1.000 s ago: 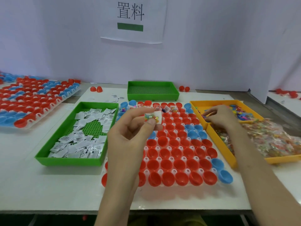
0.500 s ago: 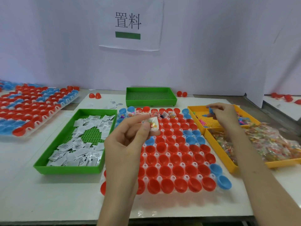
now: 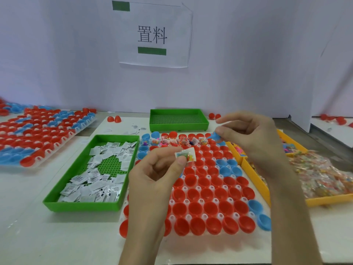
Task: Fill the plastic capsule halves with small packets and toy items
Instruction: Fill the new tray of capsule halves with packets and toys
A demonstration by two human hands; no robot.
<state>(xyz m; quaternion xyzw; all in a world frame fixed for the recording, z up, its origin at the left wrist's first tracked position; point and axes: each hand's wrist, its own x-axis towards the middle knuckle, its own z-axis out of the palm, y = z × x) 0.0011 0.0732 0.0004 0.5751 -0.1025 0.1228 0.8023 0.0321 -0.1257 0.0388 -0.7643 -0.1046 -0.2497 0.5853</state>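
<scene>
On the counter (image 3: 47, 236), the green tray (image 3: 63, 202) holds flat white paper packets (image 3: 95, 180). Just right of it, the left hand (image 3: 152, 180) pinches a small clear glossy packet (image 3: 186, 156) of coloured beads between thumb and forefinger, long axis roughly level, above the grid of red and blue round capsule halves (image 3: 210, 192). The right hand (image 3: 252, 138) pinches a small blue toy item (image 3: 214, 136) at its fingertips, other fingers spread, near the yellow tray (image 3: 256, 186).
</scene>
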